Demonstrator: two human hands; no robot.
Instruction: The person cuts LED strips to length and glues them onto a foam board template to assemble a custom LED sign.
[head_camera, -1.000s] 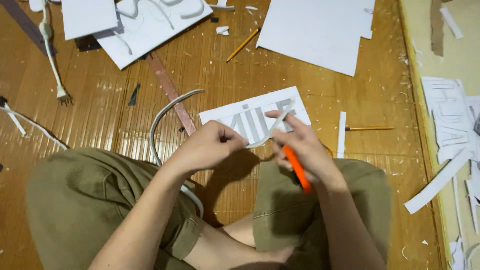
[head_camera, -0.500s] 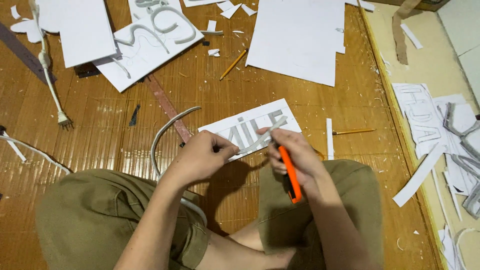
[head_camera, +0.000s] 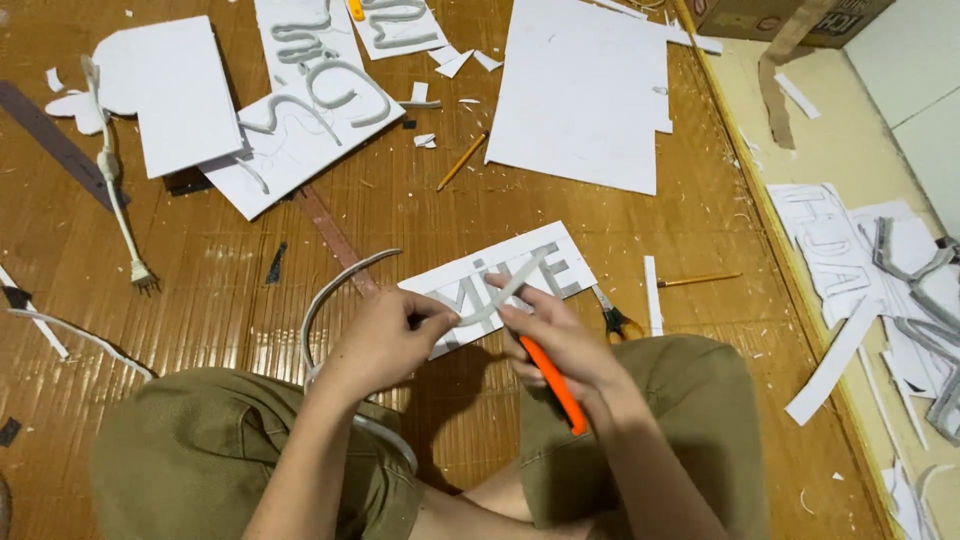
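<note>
I sit cross-legged on a wooden floor. My left hand (head_camera: 382, 340) pinches a long grey flexible strip (head_camera: 335, 285) that loops away to the left. My right hand (head_camera: 560, 345) grips an orange-handled cutter (head_camera: 553, 383) and touches the strip's free end (head_camera: 505, 295) in front of me. Under both hands lies a white card with grey block letters (head_camera: 560, 265).
Small scissors (head_camera: 612, 318), a thin white strip (head_camera: 652, 295) and a pencil (head_camera: 700, 280) lie right of the card. Large white sheets (head_camera: 590, 100), boards with grey curved strips (head_camera: 300, 120), a second pencil (head_camera: 460, 162), a white plug cable (head_camera: 120, 215) and paper scraps (head_camera: 850, 260) surround me.
The view has shifted so the floor items sit lower in frame. My hands stay together over the lettered card, and the strip's end now rises between my fingers.
</note>
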